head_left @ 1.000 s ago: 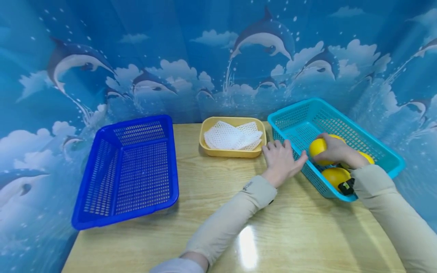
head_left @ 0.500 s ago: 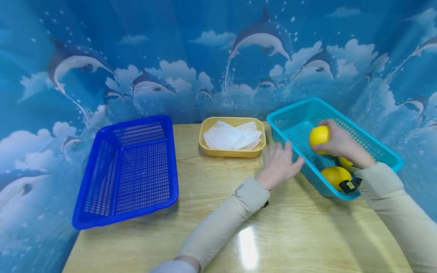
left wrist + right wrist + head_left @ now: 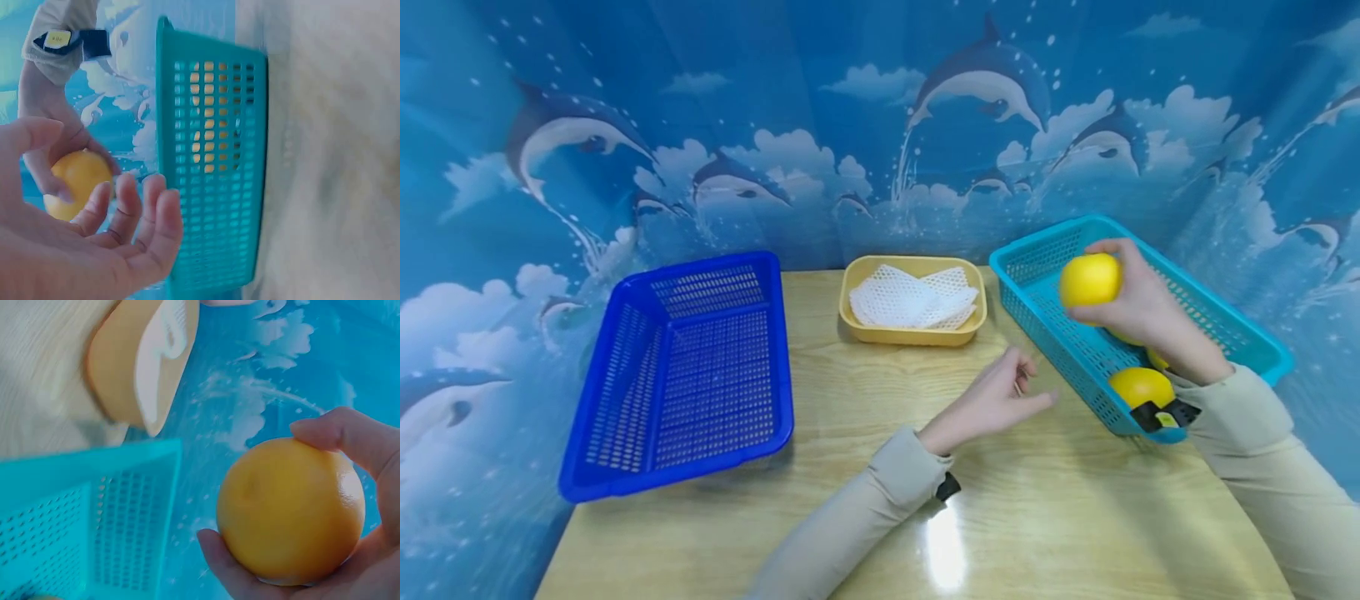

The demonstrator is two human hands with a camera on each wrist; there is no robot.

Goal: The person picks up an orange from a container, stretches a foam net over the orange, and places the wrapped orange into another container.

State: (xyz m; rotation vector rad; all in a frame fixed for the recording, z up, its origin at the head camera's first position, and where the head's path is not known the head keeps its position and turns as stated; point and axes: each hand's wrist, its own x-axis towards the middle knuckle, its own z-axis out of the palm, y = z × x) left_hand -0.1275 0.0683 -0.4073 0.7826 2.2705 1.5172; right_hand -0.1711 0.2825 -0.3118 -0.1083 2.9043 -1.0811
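A round yellow orange (image 3: 1088,279) is gripped in my right hand (image 3: 1142,304), thumb on one side and fingers on the other. The hand holds it above the teal basket (image 3: 1047,332). More oranges (image 3: 1141,388) lie in that basket, partly hidden by the right hand and wrist. My left hand (image 3: 992,398) hovers over the table left of the teal basket, with loosely bent fingers and nothing in them. In the left wrist view its fingers (image 3: 128,209) appear in front of the basket's side. The right wrist view shows the held orange (image 3: 290,512) close up.
A small yellow tray (image 3: 910,336) with white foam net sleeves (image 3: 913,298) stands at the table's back middle. At the left is a deep blue basket (image 3: 711,375) with nothing in it. A dolphin-print curtain (image 3: 850,108) hangs behind the wooden table (image 3: 850,417).
My right hand has raised the orange out of the teal basket, up and slightly left. My left hand has drawn back toward me from beside the tray, its fingers bending.
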